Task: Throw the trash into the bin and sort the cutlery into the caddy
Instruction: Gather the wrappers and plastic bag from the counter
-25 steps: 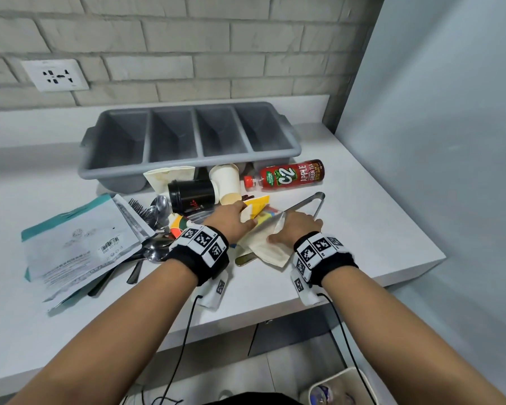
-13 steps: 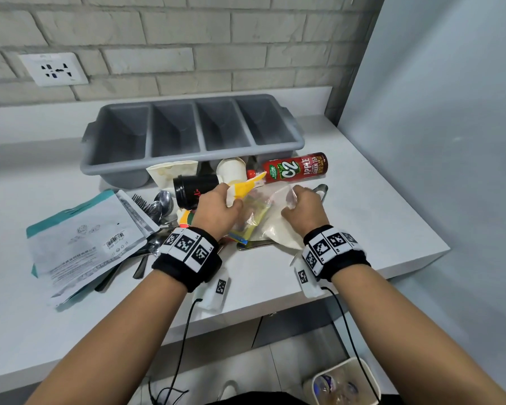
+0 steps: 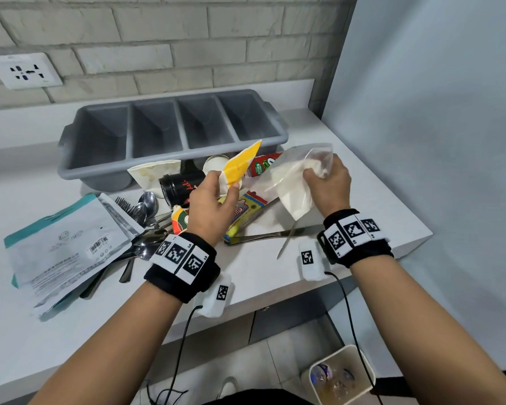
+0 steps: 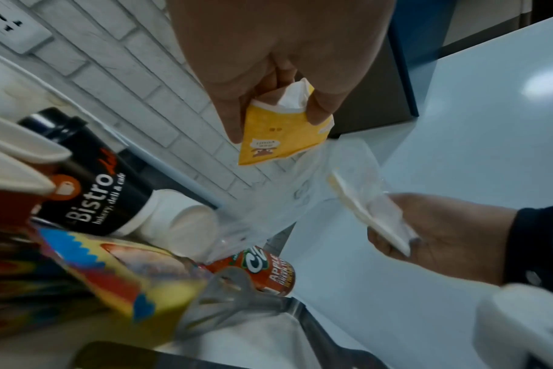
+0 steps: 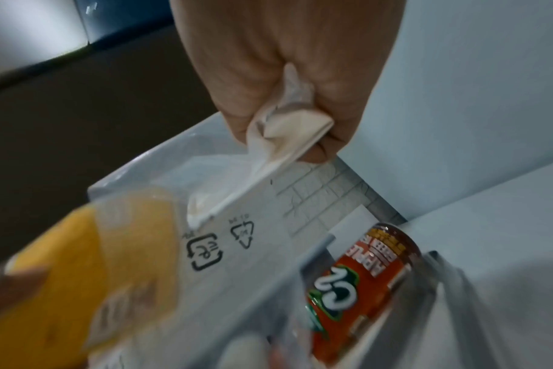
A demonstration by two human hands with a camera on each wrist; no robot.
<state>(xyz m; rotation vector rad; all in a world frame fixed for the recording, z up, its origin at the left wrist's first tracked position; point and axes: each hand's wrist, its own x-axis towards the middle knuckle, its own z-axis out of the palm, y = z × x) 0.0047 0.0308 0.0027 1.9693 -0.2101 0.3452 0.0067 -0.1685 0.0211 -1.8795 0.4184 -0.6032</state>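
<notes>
- A yellow wrapper [image 3: 240,165] is pinched between thumb and fingers [image 4: 234,119] of the left hand [image 3: 211,209], lifted clear of the tabletop [image 3: 362,200].
- A clear bag [image 3: 298,173] with white paper inside is gripped by the curled fingers [image 5: 329,139] of the right hand [image 3: 329,182], at 3 o'clock of the wrapper, also raised off the pile.
- The step in hand is judged to be trash collection; none of the cutlery has been sorted yet, and the caddy [image 3: 173,133] at 12 o'clock shows four empty compartments.
- The bin [image 3: 341,375] is seen on the floor at 5 o'clock, below the tabletop edge; both handfuls would next need to be carried down and right over it and let go.
- More trash is left at 12 o'clock of the hands: a black cup [image 3: 178,185], a white cup [image 3: 214,162], a red bottle [image 3: 263,166], a stained paper [image 3: 154,173] and a colourful box [image 3: 246,211].
- Spoons [image 3: 146,203] and a fork [image 3: 124,203] lie at 9 o'clock, partly buried under a large mailer [image 3: 62,247]; tongs [image 3: 269,236] and a knife [image 3: 287,238] lie at 6 o'clock of the bag.
- The mailer and box are judged to stand in the way of the cutlery and would need clearing first.
</notes>
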